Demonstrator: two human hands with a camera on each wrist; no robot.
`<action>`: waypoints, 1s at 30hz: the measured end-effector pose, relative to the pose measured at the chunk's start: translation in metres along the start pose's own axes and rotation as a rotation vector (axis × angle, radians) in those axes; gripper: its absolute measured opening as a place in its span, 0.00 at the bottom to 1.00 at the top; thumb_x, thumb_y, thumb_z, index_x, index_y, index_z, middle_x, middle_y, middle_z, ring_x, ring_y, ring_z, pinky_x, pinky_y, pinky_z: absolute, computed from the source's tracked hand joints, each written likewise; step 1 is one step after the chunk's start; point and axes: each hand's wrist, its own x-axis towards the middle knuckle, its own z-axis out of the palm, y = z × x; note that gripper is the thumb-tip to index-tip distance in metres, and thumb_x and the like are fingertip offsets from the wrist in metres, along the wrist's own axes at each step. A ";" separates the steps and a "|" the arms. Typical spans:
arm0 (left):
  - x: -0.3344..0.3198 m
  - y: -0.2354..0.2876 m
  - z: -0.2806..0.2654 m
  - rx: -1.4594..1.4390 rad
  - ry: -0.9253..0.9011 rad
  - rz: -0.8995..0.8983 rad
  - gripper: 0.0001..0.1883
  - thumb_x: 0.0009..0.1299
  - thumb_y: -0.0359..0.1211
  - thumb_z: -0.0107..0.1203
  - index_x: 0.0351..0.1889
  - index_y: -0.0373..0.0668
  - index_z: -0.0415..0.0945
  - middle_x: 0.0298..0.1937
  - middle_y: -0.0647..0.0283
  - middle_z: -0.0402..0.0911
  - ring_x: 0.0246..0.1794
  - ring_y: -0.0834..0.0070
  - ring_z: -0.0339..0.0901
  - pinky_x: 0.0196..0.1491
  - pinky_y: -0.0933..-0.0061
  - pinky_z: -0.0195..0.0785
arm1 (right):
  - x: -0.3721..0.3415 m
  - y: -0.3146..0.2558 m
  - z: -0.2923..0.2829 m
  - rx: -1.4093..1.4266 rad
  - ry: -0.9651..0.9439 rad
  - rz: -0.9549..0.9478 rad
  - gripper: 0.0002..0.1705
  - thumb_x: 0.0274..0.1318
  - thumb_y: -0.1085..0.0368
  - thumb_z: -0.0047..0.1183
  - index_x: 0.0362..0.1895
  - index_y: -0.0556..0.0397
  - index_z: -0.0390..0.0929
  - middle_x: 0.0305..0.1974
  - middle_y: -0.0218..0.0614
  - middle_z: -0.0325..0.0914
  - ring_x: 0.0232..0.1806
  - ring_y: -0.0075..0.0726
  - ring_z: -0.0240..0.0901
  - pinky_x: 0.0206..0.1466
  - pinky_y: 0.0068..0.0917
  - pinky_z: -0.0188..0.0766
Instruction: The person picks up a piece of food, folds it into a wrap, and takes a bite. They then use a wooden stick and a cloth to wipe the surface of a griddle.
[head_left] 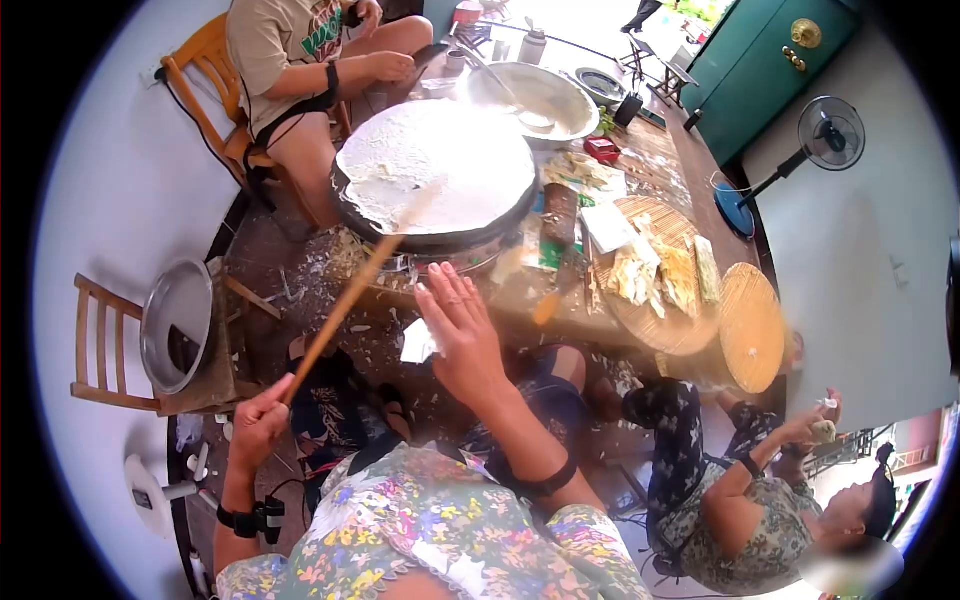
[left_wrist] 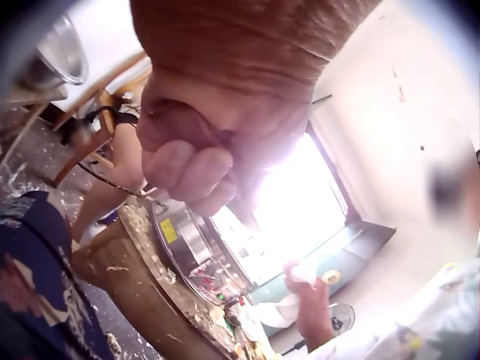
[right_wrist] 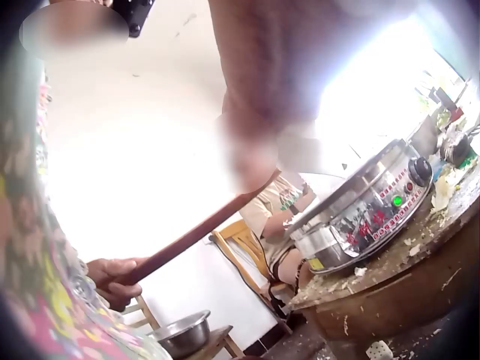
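Observation:
My left hand (head_left: 262, 425) grips the lower end of a long wooden stick (head_left: 350, 290). Its far tip reaches over a round griddle (head_left: 360, 228) coated with a white batter layer (head_left: 450, 150), dark specks showing at the layer's left. In the left wrist view the fingers of that left hand (left_wrist: 199, 165) are curled. My right hand (head_left: 465, 345) is raised in front of the griddle, fingers straight and side by side, back of the hand up. A flat white piece (head_left: 418, 342) sticks out beside it, pinched low in the hand; the thumb is hidden.
Behind the griddle stands a large basin (head_left: 578, 115) with a ladle. Round woven trays (head_left: 752, 330) and folded yellowish sheets (head_left: 675, 275) lie right. One person (head_left: 300, 80) sits far left, another (head_left: 760, 500) at right. A metal bowl (head_left: 180, 300) and fan (head_left: 830, 135) flank the table.

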 end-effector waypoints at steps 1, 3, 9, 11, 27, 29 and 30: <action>-0.004 -0.004 0.001 -0.098 0.081 -0.022 0.23 0.67 0.31 0.52 0.62 0.44 0.69 0.23 0.77 0.67 0.19 0.90 0.59 0.21 0.86 0.51 | -0.005 -0.004 -0.008 -0.013 0.049 0.022 0.32 0.37 0.80 0.47 0.54 0.58 0.73 0.57 0.52 0.69 0.63 0.52 0.63 0.67 0.43 0.55; -0.019 -0.009 -0.005 -0.219 0.267 -0.053 0.24 0.68 0.31 0.51 0.64 0.46 0.67 0.23 0.79 0.63 0.18 0.91 0.54 0.20 0.87 0.48 | -0.014 -0.007 -0.014 -0.005 0.069 0.124 0.31 0.39 0.81 0.48 0.55 0.58 0.72 0.50 0.51 0.75 0.53 0.51 0.72 0.57 0.39 0.67; -0.040 -0.045 -0.034 -0.104 0.642 0.096 0.26 0.69 0.35 0.53 0.65 0.44 0.65 0.28 0.76 0.67 0.25 0.88 0.60 0.30 0.85 0.58 | -0.039 0.019 -0.021 0.073 0.019 0.505 0.29 0.48 0.72 0.54 0.58 0.65 0.68 0.48 0.52 0.76 0.48 0.45 0.75 0.52 0.33 0.68; -0.046 -0.053 -0.037 0.021 0.734 0.101 0.26 0.69 0.34 0.54 0.66 0.42 0.64 0.30 0.74 0.70 0.28 0.86 0.62 0.34 0.83 0.61 | -0.025 -0.006 -0.035 0.258 -0.027 0.632 0.30 0.52 0.69 0.51 0.60 0.69 0.63 0.52 0.49 0.72 0.51 0.41 0.69 0.56 0.30 0.63; -0.093 -0.192 -0.120 -0.054 1.410 0.018 0.22 0.67 0.33 0.54 0.60 0.39 0.70 0.27 0.74 0.71 0.23 0.88 0.62 0.24 0.81 0.56 | -0.091 0.017 -0.061 0.192 0.036 0.828 0.19 0.59 0.60 0.49 0.48 0.63 0.74 0.38 0.47 0.77 0.34 0.40 0.71 0.36 0.37 0.70; -0.094 -0.171 -0.125 -0.085 1.376 -0.048 0.20 0.66 0.32 0.54 0.55 0.33 0.72 0.35 0.67 0.79 0.33 0.83 0.71 0.37 0.76 0.66 | -0.089 0.019 -0.057 0.226 0.005 0.820 0.19 0.60 0.61 0.49 0.50 0.62 0.74 0.39 0.47 0.77 0.35 0.39 0.72 0.38 0.37 0.71; -0.098 -0.177 -0.133 -0.033 1.376 -0.048 0.18 0.66 0.31 0.54 0.53 0.34 0.73 0.33 0.66 0.79 0.33 0.82 0.71 0.36 0.75 0.66 | -0.088 0.022 -0.053 0.273 -0.006 0.816 0.20 0.59 0.61 0.50 0.51 0.61 0.74 0.40 0.47 0.77 0.36 0.39 0.72 0.38 0.37 0.72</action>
